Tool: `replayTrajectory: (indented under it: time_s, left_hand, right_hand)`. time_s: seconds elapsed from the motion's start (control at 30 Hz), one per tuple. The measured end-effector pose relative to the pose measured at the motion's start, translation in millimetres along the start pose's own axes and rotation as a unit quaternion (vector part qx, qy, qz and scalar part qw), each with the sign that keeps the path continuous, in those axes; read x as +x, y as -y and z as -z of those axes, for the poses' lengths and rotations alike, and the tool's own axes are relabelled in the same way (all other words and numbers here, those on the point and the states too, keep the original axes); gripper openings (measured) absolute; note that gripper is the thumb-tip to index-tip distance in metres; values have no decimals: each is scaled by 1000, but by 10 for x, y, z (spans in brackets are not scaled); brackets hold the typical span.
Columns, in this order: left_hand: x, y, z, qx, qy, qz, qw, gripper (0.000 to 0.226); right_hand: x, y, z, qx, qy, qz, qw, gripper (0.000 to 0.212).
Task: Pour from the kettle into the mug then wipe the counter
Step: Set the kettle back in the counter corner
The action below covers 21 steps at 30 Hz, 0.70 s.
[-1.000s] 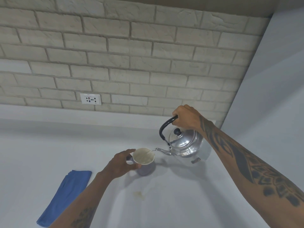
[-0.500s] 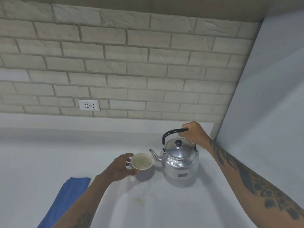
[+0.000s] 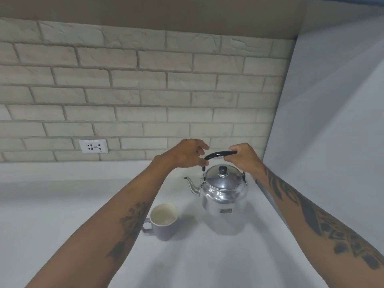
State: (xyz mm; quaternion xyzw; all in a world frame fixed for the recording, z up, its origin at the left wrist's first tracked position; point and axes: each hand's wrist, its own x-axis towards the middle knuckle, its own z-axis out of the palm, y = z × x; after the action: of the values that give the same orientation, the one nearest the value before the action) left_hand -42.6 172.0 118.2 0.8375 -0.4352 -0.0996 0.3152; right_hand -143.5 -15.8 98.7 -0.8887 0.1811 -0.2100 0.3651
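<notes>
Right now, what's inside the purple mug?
The mug shows a pale inner wall and some pale liquid low down; its depth is unclear. The kettle beside it is lidded, so its contents stay hidden.

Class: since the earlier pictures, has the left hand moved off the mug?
Yes. The left hand has left the mug and gone up toward the brick wall, now at the kettle handle.
</notes>
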Motion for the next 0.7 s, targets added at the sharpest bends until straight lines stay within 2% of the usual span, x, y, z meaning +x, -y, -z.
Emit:
replayTrajectory:
  time_s: [0.13, 0.27, 0.43, 0.7]
  left_hand:
    - [233, -286, -66, 38, 23, -15, 999, 28]
    - [400, -362, -143, 24, 23, -15, 999, 18]
    - [577, -381, -254, 8, 32, -6, 999, 11]
    - [888, -302, -490, 84, 30, 13, 996, 14]
  right_hand:
    - [19, 11, 128, 7, -14, 5, 1000, 33]
    - [44, -64, 218, 15, -15, -8, 1000, 37]
    - [136, -215, 292, 13, 22, -21, 999, 33]
    - [414, -394, 310, -110, 86, 7, 990, 22]
